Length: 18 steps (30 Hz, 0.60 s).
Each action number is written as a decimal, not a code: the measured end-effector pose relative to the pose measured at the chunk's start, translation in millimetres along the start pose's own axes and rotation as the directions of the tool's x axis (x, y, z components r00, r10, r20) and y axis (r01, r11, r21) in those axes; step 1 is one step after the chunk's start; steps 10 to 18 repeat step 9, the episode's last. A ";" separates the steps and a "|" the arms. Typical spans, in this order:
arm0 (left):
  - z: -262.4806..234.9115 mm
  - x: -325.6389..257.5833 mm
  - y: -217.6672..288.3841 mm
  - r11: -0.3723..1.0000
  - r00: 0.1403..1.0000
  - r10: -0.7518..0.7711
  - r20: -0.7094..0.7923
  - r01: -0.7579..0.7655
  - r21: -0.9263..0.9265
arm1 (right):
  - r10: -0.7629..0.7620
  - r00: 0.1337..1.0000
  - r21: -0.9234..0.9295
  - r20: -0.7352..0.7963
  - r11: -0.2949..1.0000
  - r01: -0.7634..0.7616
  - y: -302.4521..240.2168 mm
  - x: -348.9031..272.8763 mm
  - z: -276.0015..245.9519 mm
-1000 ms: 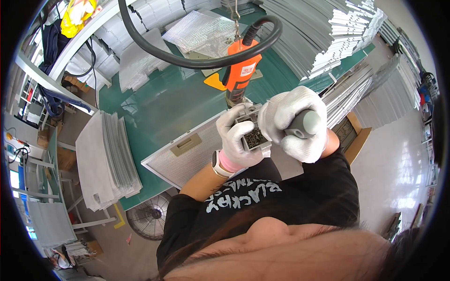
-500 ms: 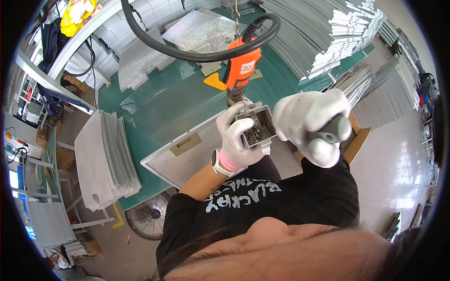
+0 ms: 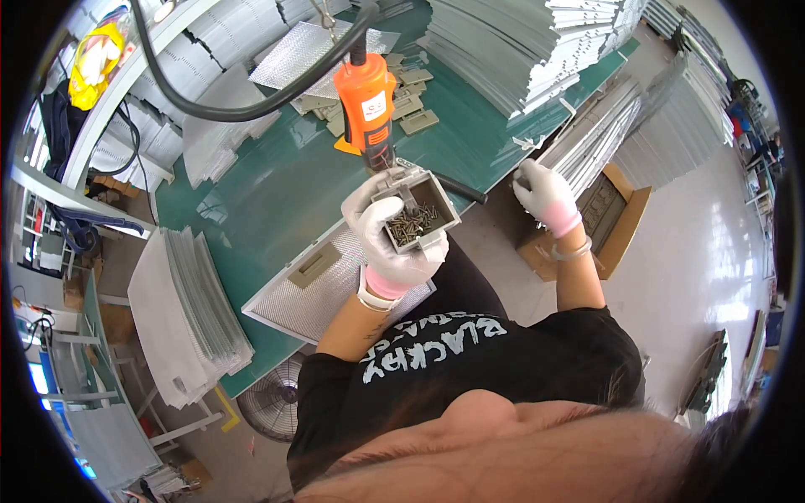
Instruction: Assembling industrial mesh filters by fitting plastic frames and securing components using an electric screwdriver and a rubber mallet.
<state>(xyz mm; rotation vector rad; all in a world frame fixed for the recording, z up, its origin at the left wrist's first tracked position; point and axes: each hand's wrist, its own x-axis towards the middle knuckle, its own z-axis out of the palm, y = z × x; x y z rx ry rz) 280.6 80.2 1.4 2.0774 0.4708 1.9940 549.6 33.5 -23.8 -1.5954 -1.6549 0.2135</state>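
Note:
My left hand, in a white glove, grips a small grey open box with its thumb over the rim. Many loose screws lie inside the box. Just beyond that hand hangs an orange power screwdriver, its lower end close to the fingers. My right hand, also gloved, is off the table's right edge with curled fingers; whatever they hold is hidden. Between the two hands, a dark rod juts over the table edge. A silver mesh filter panel with a beige plate lies below my left forearm.
The green table bears a stack of grey panels at left and a tall stack of metal sheets at far right. Beige plastic pieces sit behind the screwdriver. A cardboard box stands right; a fan is lower left.
My right hand has moved right and away from the box, and the dark grey cylinder is no longer seen in it. In the picture, the box and screwdriver have shifted left.

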 end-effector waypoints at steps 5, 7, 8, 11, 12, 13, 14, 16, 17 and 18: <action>6.5 -3.5 -3.0 1.000 1.000 -0.019 -0.006 0.019 0.002 | 0.233 0.943 0.928 -0.238 0.341 0.150 -25.3 -10.0 -18.3; 11.1 -5.8 -2.3 0.992 0.999 -0.041 -0.023 0.038 -0.117 | 0.077 0.969 0.939 -0.234 0.276 0.205 -44.6 -5.9 -17.4; 9.7 -9.8 -7.8 0.985 0.999 -0.046 0.001 0.046 -0.167 | 0.004 0.982 0.934 -0.191 0.307 0.180 -51.8 -4.8 -15.6; 6.4 -6.2 -1.9 0.989 0.998 -0.057 0.036 0.061 -0.136 | -0.066 0.988 0.928 -0.142 0.338 0.157 -58.2 -4.2 -12.8; 6.4 -6.2 -1.9 0.989 0.998 -0.057 0.036 0.061 -0.136 | -0.066 0.988 0.928 -0.142 0.338 0.157 -58.2 -4.2 -12.8; 6.4 -6.2 -1.9 0.989 0.998 -0.057 0.036 0.061 -0.136 | -0.066 0.988 0.928 -0.142 0.338 0.157 -58.2 -4.2 -12.8; 6.4 -6.2 -1.9 0.989 0.998 -0.057 0.036 0.061 -0.136 | -0.066 0.988 0.928 -0.142 0.338 0.157 -58.2 -4.2 -12.8; 6.4 -6.2 -1.9 0.989 0.998 -0.057 0.036 0.061 -0.136 | -0.066 0.988 0.928 -0.142 0.338 0.157 -58.2 -4.2 -12.8; 6.4 -6.2 -1.9 0.989 0.998 -0.057 0.036 0.061 -0.136 | -0.066 0.988 0.928 -0.142 0.338 0.157 -58.2 -4.2 -12.8; 6.4 -6.2 -1.9 0.989 0.998 -0.057 0.036 0.061 -0.136 | -0.066 0.988 0.928 -0.142 0.338 0.157 -58.2 -4.2 -12.8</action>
